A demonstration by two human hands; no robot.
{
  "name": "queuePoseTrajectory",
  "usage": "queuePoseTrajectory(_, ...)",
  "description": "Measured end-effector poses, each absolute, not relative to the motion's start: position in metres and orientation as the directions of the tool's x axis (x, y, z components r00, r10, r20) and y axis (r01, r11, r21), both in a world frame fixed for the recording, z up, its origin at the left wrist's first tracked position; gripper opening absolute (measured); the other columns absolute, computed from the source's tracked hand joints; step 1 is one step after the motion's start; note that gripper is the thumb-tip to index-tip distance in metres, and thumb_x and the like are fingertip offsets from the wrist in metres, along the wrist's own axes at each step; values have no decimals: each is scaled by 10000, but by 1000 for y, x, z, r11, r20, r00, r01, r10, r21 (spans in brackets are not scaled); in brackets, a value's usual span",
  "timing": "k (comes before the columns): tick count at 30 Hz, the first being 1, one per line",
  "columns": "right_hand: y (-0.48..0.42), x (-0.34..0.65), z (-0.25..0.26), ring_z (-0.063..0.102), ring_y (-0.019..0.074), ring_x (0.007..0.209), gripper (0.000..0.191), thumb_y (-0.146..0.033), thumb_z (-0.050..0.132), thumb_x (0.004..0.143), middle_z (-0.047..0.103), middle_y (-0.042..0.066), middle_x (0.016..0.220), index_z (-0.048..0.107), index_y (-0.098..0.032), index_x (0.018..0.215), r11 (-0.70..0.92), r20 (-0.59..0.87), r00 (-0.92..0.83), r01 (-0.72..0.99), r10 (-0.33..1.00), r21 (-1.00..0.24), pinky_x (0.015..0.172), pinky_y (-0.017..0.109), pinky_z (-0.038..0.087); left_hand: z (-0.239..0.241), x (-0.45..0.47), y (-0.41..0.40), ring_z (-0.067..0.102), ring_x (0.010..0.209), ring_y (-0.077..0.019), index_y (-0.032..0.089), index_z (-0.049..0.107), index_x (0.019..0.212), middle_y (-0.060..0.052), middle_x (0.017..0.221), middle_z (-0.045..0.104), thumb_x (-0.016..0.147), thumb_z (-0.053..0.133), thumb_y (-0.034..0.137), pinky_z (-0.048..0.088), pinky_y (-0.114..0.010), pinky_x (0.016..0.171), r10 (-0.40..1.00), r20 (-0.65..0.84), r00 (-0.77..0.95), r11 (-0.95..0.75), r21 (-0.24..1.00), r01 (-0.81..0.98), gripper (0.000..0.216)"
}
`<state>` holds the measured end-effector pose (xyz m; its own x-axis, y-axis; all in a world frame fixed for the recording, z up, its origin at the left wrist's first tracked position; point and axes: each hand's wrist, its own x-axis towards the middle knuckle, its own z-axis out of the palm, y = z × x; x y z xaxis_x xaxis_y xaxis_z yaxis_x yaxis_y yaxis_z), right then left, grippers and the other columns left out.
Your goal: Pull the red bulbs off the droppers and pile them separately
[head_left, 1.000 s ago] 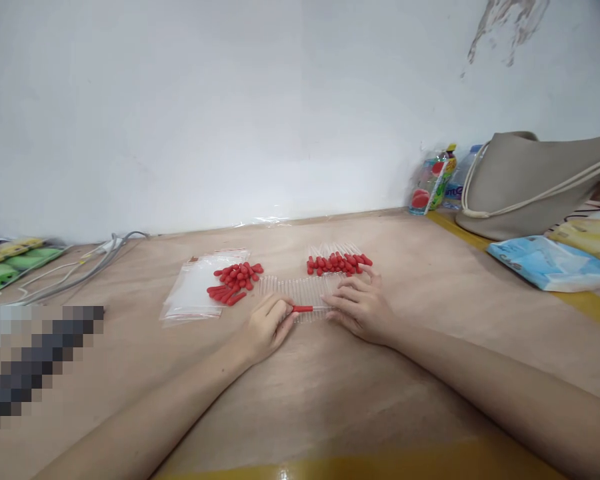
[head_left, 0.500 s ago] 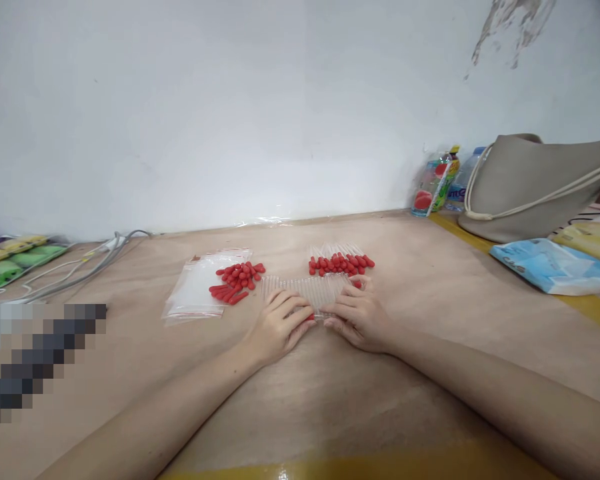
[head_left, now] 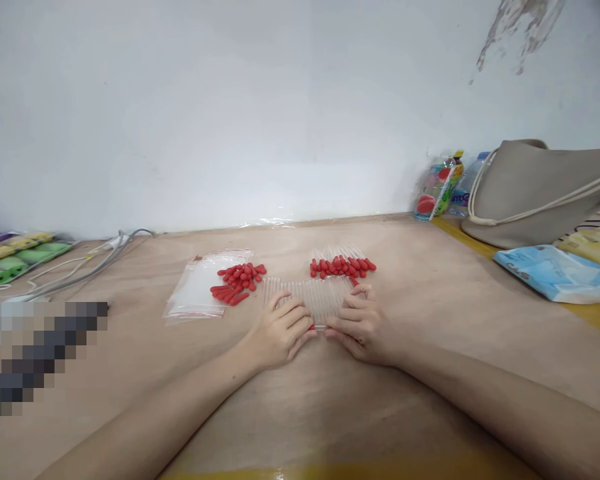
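Near the front of a row of clear glass dropper tubes (head_left: 300, 293), my two hands meet at the fingertips. My left hand (head_left: 285, 330) is closed, pinching a red rubber bulb (head_left: 313, 327) that is mostly hidden by the fingers. A single glass tube (head_left: 321, 327) runs from this bulb into the pinch of my right hand (head_left: 365, 327); whether it sits inside the bulb I cannot tell. Another red bulb (head_left: 354, 281) shows just above my right hand's bent fingers. Behind the row lie droppers with red bulbs (head_left: 343, 267) on them. Loose red bulbs (head_left: 237, 281) form a pile to the left.
Clear zip bags (head_left: 195, 293) lie under and beside the loose bulbs. Cables (head_left: 105, 257) and green and yellow rolls (head_left: 20, 257) are at the left. Bottles (head_left: 437, 190), a grey bag (head_left: 535, 190) and a blue packet (head_left: 555, 273) stand or lie at the right, by the wall.
Both hands have shifted slightly toward me, pinching the bulb and tube. More of the glass tube row shows between and above the fingers. The view has tilted a little.
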<state>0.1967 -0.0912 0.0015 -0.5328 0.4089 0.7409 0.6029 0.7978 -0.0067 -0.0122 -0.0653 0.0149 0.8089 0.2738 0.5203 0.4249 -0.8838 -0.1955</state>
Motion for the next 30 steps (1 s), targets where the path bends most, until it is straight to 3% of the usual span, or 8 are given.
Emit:
queuePoseTrajectory(6, -95, 201, 2, 393, 102, 604, 96, -226, 548, 811, 543, -54, 529, 632, -219, 858, 773, 766, -569, 615, 299, 156, 777, 337, 259, 17, -14, -66, 546, 857, -160, 152, 545, 773, -25, 799, 624, 864, 445, 223, 329, -378, 907, 262, 513, 817, -894, -190, 406, 153)
queuePoseTrajectory(11, -93, 212, 2, 425, 89, 606, 127, -211, 554, 803, 561, -66, 553, 628, -241, 902, 752, 780, -567, 628, 264, 202, 821, 338, 259, 14, -24, -67, 534, 889, -169, 160, 553, 802, -26, 813, 623, 860, 448, 196, 336, -379, 907, 284, 506, 814, -901, -149, 407, 125)
queuePoseTrajectory(13, -89, 218, 2, 447, 92, 615, 125, -222, 548, 805, 561, -56, 560, 635, -238, 893, 712, 797, -513, 685, 319, 156, 819, 335, 262, 14, -33, -64, 528, 869, -170, 165, 557, 819, -31, 833, 620, 859, 443, 188, 369, -362, 858, 347, 525, 778, -879, -108, 465, 123)
queuePoseTrajectory(18, -71, 225, 1, 509, 117, 674, 204, -195, 492, 803, 610, -2, 684, 634, -205, 950, 449, 780, -185, 883, 598, -135, 768, 326, 252, 33, -66, -40, 532, 818, -172, 167, 594, 901, -70, 890, 558, 869, 413, 294, 445, -300, 730, 586, 606, 538, -711, 66, 700, 223)
queuePoseTrajectory(23, -61, 216, -2, 524, 135, 685, 203, -169, 467, 770, 630, 18, 701, 637, -183, 881, 351, 698, -130, 919, 704, -182, 744, 317, 238, 70, -114, -2, 566, 829, -214, 153, 630, 942, -89, 890, 544, 790, 408, 382, 463, -344, 777, 879, 431, 203, -339, 267, 902, 354)
queuePoseTrajectory(25, -60, 212, -4, 518, 138, 676, 184, -168, 460, 769, 631, 18, 685, 635, -180, 823, 340, 705, -131, 926, 697, -165, 743, 319, 233, 80, -134, 8, 591, 750, -201, 157, 604, 1022, -81, 911, 575, 750, 429, 425, 485, -329, 711, 962, 258, 84, -181, 378, 908, 420)
queuePoseTrajectory(27, -60, 209, -5, 509, 140, 670, 184, -165, 454, 769, 630, 18, 676, 635, -179, 801, 342, 714, -155, 931, 682, -125, 747, 325, 229, 85, -149, 14, 599, 703, -189, 181, 571, 1067, -61, 905, 598, 697, 479, 477, 488, -300, 634, 991, 135, 16, -75, 442, 894, 482)
queuePoseTrajectory(30, -64, 206, -6, 503, 150, 687, 178, -239, 472, 793, 632, 22, 695, 637, -184, 832, 365, 690, -210, 927, 692, -83, 758, 336, 227, 82, -158, 19, 591, 716, -194, 200, 566, 1012, -47, 857, 614, 603, 555, 537, 463, -265, 553, 997, 70, -21, -15, 478, 878, 531)
